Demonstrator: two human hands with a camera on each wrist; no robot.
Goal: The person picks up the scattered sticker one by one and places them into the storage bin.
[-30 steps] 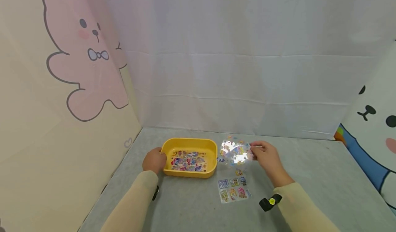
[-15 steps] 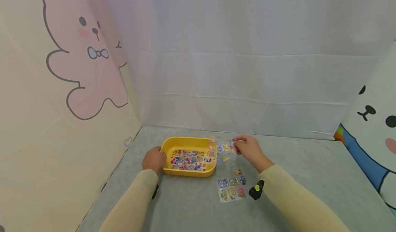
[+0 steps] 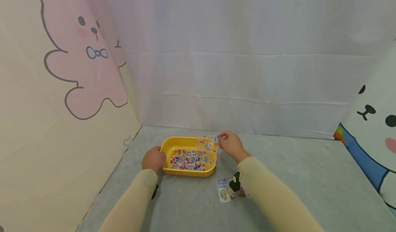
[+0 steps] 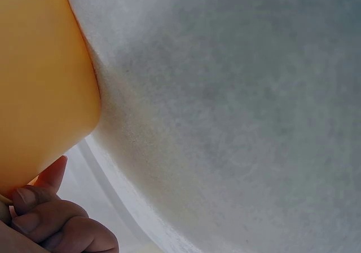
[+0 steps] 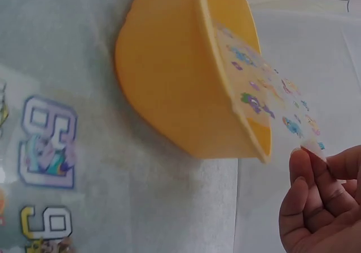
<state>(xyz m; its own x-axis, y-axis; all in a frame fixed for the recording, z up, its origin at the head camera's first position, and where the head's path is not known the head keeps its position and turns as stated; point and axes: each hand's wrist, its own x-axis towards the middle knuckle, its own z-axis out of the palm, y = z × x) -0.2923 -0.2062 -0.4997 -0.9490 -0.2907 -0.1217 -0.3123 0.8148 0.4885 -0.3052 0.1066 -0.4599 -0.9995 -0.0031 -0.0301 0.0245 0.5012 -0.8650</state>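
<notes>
A yellow plastic tray (image 3: 185, 173) stands on the table, with colourful stickers (image 3: 185, 160) lying in it. My left hand (image 3: 153, 159) grips the tray's left end; in the left wrist view the curled fingers (image 4: 53, 219) are at its rim. At the other end my right hand (image 3: 231, 144) pinches the edge of a clear sticker sheet (image 3: 209, 146) between thumb and fingers. The right wrist view shows that sticker sheet (image 5: 276, 98) slanting down over the rim into the tray (image 5: 169, 78), printed with small coloured figures.
Another clear sheet with number and character stickers (image 3: 224, 190) lies on the grey table (image 3: 185, 204), partly hidden under my right wrist. A white cloth wall (image 3: 235, 70) rises behind the table. Walls with cartoon prints stand at left and right.
My right hand has moved left with the sticker sheet, from beside the tray to over its right end. The left hand keeps its grip on the tray.
</notes>
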